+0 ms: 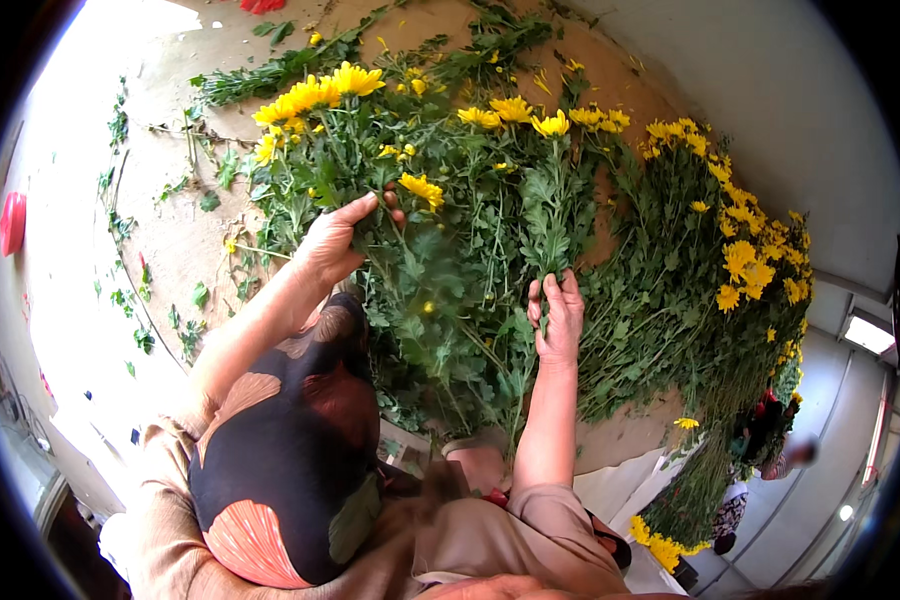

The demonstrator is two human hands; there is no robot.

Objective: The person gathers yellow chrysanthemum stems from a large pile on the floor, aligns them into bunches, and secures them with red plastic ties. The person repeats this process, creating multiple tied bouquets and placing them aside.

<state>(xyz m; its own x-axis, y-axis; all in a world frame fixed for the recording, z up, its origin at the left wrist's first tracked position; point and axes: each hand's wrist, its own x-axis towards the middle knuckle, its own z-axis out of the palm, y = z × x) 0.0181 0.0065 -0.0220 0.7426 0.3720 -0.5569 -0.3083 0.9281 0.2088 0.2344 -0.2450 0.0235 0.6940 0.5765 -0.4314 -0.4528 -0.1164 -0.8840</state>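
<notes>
Many cut yellow chrysanthemums (495, 180) with leafy green stems lie spread before me. My left hand (345, 232) has its fingers closed around a stem, close to a single yellow bloom (422, 192). On the right, my right hand (559, 311) pinches the stem of an upright, leafy chrysanthemum (547, 195) whose flower head points away from me. A cluster of larger yellow blooms (311, 97) lies beyond my left hand. The lower ends of the held stems are hard to make out among the foliage.
A big heap of chrysanthemums (660, 270) fills the right side, with another bunch (690, 495) at lower right. Loose leaves (187, 337) litter the brown surface (225, 195) at left. A red round object (13, 223) is at the far left. Other people (772, 442) are at far right.
</notes>
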